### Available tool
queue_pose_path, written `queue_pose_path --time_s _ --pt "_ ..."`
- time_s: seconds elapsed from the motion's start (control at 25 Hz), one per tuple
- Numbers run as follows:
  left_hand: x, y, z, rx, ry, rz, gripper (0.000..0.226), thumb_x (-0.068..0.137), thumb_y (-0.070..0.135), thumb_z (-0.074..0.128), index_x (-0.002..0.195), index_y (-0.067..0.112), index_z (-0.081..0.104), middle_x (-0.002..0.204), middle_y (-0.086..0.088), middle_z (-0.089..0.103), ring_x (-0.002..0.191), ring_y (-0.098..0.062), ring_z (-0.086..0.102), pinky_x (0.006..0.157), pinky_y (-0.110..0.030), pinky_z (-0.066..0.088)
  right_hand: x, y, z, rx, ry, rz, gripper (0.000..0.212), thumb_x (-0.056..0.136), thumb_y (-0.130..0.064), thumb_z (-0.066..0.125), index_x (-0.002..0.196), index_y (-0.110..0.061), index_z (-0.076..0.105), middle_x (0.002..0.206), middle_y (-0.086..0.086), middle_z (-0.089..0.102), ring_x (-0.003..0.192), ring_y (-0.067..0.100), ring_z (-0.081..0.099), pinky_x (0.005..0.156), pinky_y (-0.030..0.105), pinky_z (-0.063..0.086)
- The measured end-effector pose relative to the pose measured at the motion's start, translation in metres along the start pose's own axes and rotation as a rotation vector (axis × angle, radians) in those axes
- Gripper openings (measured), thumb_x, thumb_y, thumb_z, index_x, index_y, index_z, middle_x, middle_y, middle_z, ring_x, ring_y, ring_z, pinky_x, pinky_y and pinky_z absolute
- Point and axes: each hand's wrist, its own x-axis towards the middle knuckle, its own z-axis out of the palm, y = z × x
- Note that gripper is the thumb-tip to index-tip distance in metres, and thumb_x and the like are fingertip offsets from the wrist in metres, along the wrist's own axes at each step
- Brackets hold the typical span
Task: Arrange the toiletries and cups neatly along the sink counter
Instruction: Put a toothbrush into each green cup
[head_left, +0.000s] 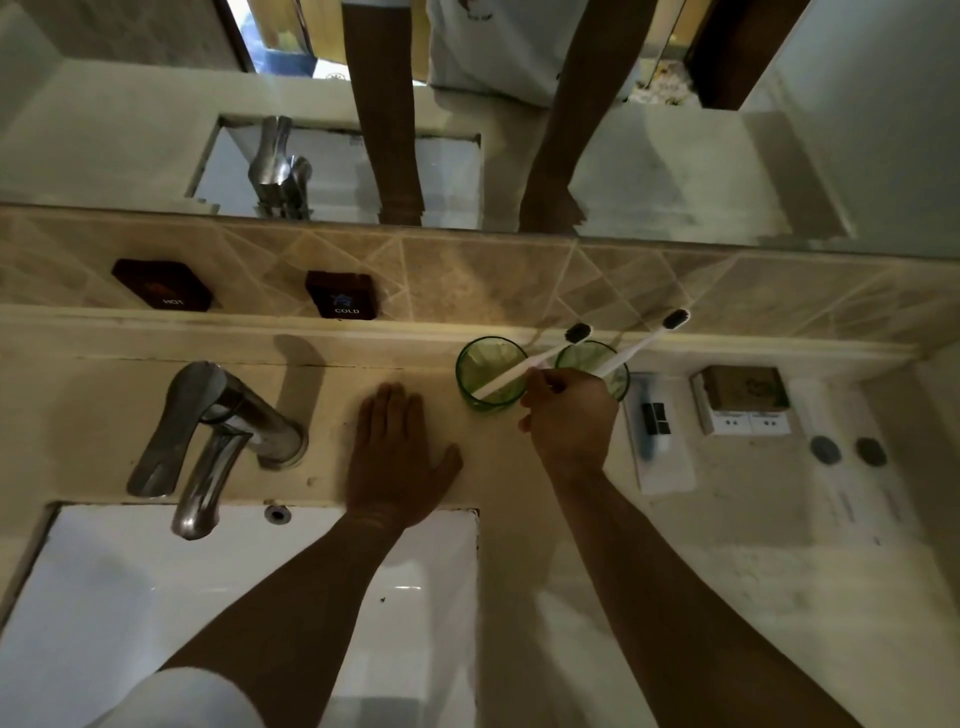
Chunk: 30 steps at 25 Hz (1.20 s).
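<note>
Two green glass cups stand side by side at the back of the counter: the left cup (488, 382) and the right cup (592, 364). A white toothbrush (524, 366) with dark bristles leans in the left cup. A second white toothbrush (644, 340) leans in the right cup. My right hand (569, 415) is over the cups, its fingers pinching the handle of the left toothbrush. Flat on the counter to the left of the cups lies my left hand (397, 457), fingers spread, holding nothing.
A chrome faucet (218, 441) stands left above the white sink basin (249, 613). Right of the cups lie a white packet with a blue item (657, 436), a brown box on white packets (743, 397) and a flat wrapper with two dark discs (847, 452). Hot and cold signs sit on the tiled ledge.
</note>
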Motion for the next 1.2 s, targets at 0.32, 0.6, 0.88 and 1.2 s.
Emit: queue_pose_path --time_s 0.32,0.6,0.88,1.2 --pt "-0.001 0.001 -0.003 0.016 -0.002 0.006 0.09 0.089 0.068 0.037 0.15 0.001 0.033 0.156 -0.029 0.035 0.148 -0.042 0.025 0.124 -0.054 0.011 0.006 -0.006 -0.004 -0.113 -0.046 -0.032 0.033 0.092 -0.043 0.064 0.081 -0.015 0.077 0.059 0.0 0.071 0.051 0.012 0.069 0.063 0.031 0.059" --pt "-0.002 0.003 -0.007 0.001 -0.027 -0.013 0.09 0.088 0.068 0.038 0.149 0.002 0.035 0.156 -0.027 0.035 0.149 -0.042 0.026 0.124 -0.055 0.013 0.017 -0.013 -0.005 -0.235 -0.058 -0.134 0.034 0.092 -0.04 0.064 0.083 -0.01 0.078 0.067 0.008 0.073 0.064 0.023 0.07 0.065 0.028 0.052" --pt "-0.002 0.003 -0.008 0.012 -0.024 -0.007 0.089 0.088 0.066 0.039 0.149 0.001 0.035 0.156 -0.028 0.035 0.148 -0.043 0.027 0.124 -0.056 0.014 0.023 -0.019 -0.001 -0.25 -0.077 -0.109 0.037 0.091 -0.039 0.063 0.074 -0.008 0.075 0.066 0.011 0.071 0.062 0.029 0.069 0.065 0.037 0.058" --pt "-0.003 0.005 -0.01 0.017 -0.04 -0.014 0.089 0.088 0.066 0.039 0.15 0.002 0.035 0.157 -0.027 0.034 0.149 -0.042 0.026 0.124 -0.055 0.013 0.023 -0.013 -0.001 -0.256 -0.056 -0.17 0.032 0.091 -0.037 0.065 0.081 -0.01 0.079 0.067 0.008 0.073 0.06 0.024 0.068 0.064 0.032 0.056"
